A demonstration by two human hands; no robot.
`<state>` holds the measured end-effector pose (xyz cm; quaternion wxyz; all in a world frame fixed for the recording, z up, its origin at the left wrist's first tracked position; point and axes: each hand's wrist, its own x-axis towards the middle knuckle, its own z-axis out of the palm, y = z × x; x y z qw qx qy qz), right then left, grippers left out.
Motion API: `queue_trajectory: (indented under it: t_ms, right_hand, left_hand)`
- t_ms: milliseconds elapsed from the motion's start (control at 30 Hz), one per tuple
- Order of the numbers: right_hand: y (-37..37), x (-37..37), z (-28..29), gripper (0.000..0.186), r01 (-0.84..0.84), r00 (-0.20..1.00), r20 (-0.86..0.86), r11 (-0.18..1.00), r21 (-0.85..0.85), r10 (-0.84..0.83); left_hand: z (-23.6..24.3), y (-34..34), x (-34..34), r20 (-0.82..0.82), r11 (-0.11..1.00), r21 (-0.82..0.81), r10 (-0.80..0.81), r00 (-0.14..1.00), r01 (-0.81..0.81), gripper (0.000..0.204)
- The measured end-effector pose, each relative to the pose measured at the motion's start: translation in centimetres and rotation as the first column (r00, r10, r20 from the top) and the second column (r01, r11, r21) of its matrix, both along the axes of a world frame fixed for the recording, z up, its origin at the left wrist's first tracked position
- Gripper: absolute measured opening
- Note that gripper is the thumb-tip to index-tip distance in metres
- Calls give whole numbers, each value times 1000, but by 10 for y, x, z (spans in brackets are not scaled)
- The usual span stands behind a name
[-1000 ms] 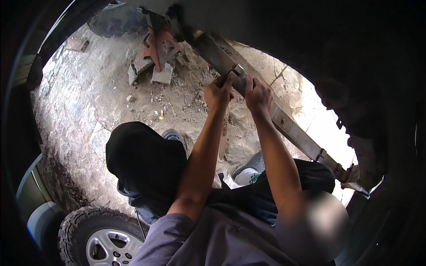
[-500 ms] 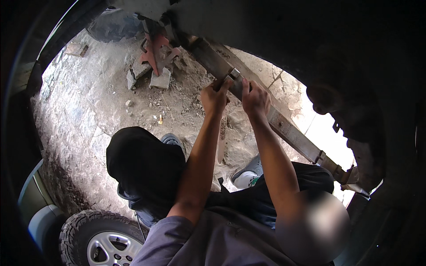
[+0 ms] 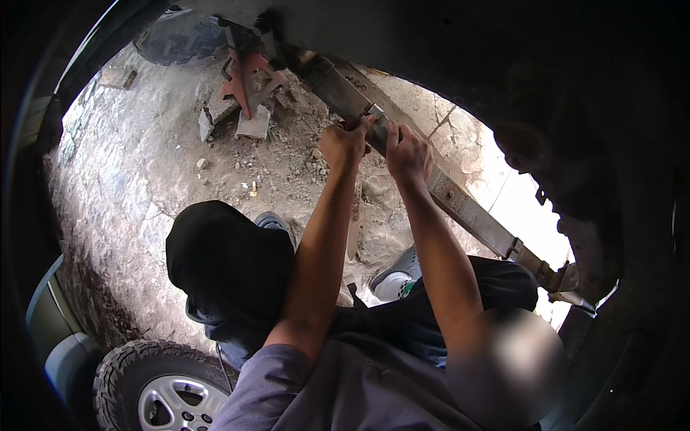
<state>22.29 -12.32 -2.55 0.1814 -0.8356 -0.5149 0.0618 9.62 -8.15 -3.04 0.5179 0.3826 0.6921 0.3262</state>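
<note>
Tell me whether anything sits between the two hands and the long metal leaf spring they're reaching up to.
Nothing visible does. The left hand and right hand are already on the leaf spring, either side of a small metal clamp around it.

leaf spring (image 3: 460, 205) above ground, wheel (image 3: 162, 388) lower left

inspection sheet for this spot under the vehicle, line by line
surface: rough stony ground, dusty, scattered with small rubble
job's things: long metal leaf spring running diagonally under the dark underbody; small metal clamp around it between the hands
clutter: red jack stand on concrete blocks; loose stones nearby
grippers: left hand and right hand both closed around the leaf spring, side by side
cables: nothing seen
surroundings: spare tyre lying at the top; wheel with silver rim lower left; black cap and grey shoes below the arms
</note>
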Motion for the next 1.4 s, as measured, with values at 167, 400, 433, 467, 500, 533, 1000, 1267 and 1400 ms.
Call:
queue_trajectory:
  t_ms: [167,400,433,467,500,533,1000,1267,1400]
  right_hand:
    - [-1,2,-5,53,-9,999,-31,1000,20,9]
    - [0,1,-2,52,-6,999,-35,1000,-12,6]
    - [1,1,-2,51,1,999,-43,1000,-12,-2]
    - [1,1,-1,51,8,999,-50,1000,-12,-9]
    - [0,1,0,51,15,998,-57,1000,-11,-15]
    - [1,-3,0,52,10,998,-63,1000,-7,-10]
    - [1,-3,-11,54,27,999,-50,995,92,-22]
    - [0,-1,-2,54,28,999,-46,1000,12,-27]
    - [2,5,-21,55,11,996,89,995,101,-20]
  left_hand:
    - [-25,-9,-8,240,996,66,47,970,-64,43]
    - [-19,-7,-1,139,993,74,78,987,-89,48]
    - [-11,1,-1,86,997,47,52,995,-57,48]
    - [-5,4,-2,32,999,18,26,999,-26,49]
    - [-8,3,-4,67,1000,23,10,998,-11,48]
    - [-16,2,-9,91,999,35,3,996,-7,46]
    - [-21,-4,-3,146,994,47,87,985,-95,49]
    - [-14,-6,-16,202,994,108,-22,979,0,47]
    - [-21,-9,-11,168,992,126,1,986,-22,48]
